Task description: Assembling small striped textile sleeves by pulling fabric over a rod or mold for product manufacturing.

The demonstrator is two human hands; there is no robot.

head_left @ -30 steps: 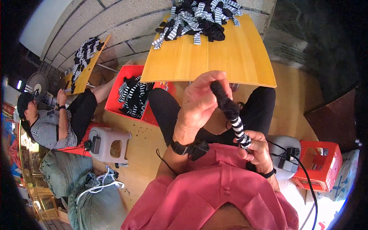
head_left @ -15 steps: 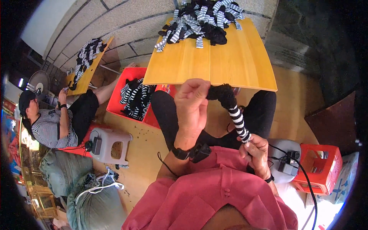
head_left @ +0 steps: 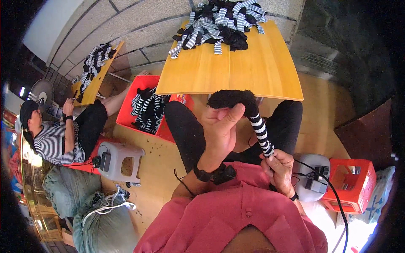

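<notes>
A sock with a fuzzy black foot and a black-and-white striped leg (head_left: 260, 128) stretches between my hands in front of the table edge. My left hand (head_left: 221, 130) is closed on the black foot end from below, its thumb raised along the near side and its other fingers partly hidden behind the fabric. Lower and to the right, my right hand (head_left: 279, 168) pinches the end of the striped leg between thumb and fingers.
A pile of striped and black socks (head_left: 225, 25) lies on the yellow table (head_left: 249, 71). Left of it stands a red bin (head_left: 123, 114) with striped socks. A co-worker (head_left: 59, 139) sits at the left. A grey stool (head_left: 122, 158) and sacks (head_left: 103, 223) are nearby; a cable (head_left: 337, 192) hangs at the right.
My left hand has shifted down, and its thumb has swung to the near side of the black foot. The black foot now points left and looks fuller. My right hand stays nearly still.
</notes>
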